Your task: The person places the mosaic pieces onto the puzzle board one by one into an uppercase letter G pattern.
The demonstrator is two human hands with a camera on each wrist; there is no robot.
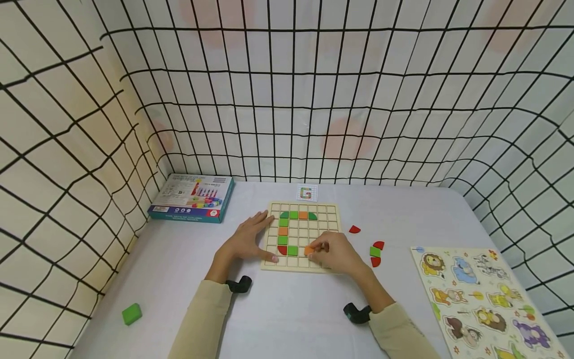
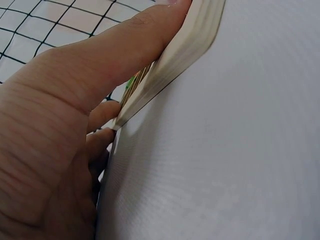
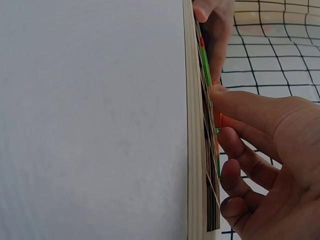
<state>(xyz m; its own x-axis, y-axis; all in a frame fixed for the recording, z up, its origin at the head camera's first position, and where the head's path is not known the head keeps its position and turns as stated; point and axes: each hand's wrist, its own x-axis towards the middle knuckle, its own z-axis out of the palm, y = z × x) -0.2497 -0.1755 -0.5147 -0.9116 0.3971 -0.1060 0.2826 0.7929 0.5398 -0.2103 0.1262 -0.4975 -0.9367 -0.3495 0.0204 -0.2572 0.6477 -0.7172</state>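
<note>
Orange square piece (image 1: 308, 251) pinched by fingers of right hand (image 1: 334, 252) at pale wooden grid board (image 1: 327, 222); could land in wrong spot if let go crooked. Left hand (image 1: 245, 241) on its edge, fingers spread.

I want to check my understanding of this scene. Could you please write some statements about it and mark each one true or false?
1. The right hand pinches an orange piece. True.
2. The left hand touches the animal puzzle. False: it touches the board.
3. Three red pieces lie right of the board. True.
4. The box lies right of the board. False: it lies left of it.
5. The card lies beyond the board. True.
</note>
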